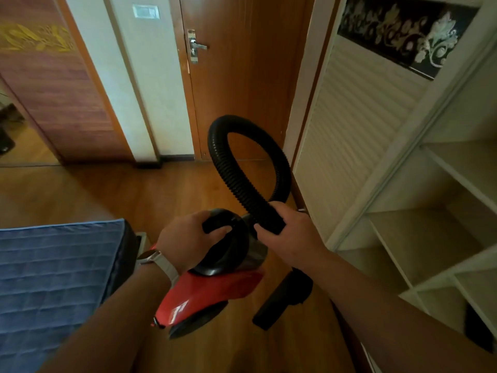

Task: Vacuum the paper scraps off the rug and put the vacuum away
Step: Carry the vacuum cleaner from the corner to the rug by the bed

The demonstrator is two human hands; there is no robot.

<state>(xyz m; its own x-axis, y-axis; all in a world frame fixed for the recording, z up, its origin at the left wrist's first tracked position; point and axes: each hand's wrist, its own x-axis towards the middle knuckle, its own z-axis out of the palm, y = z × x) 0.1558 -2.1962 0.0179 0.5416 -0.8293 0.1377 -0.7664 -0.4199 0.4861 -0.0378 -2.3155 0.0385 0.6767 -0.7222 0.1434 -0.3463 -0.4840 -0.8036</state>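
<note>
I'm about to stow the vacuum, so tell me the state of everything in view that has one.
vacuum: held by its top handle in the left hand.
hose: looped upward, gripped near its end by the right hand.
nozzle: below the right hand.
door: shut.
cupboard: open, shelves exposed.

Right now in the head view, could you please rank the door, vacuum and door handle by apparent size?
1. door
2. vacuum
3. door handle
The vacuum is much nearer the camera, which enlarges it.
</note>
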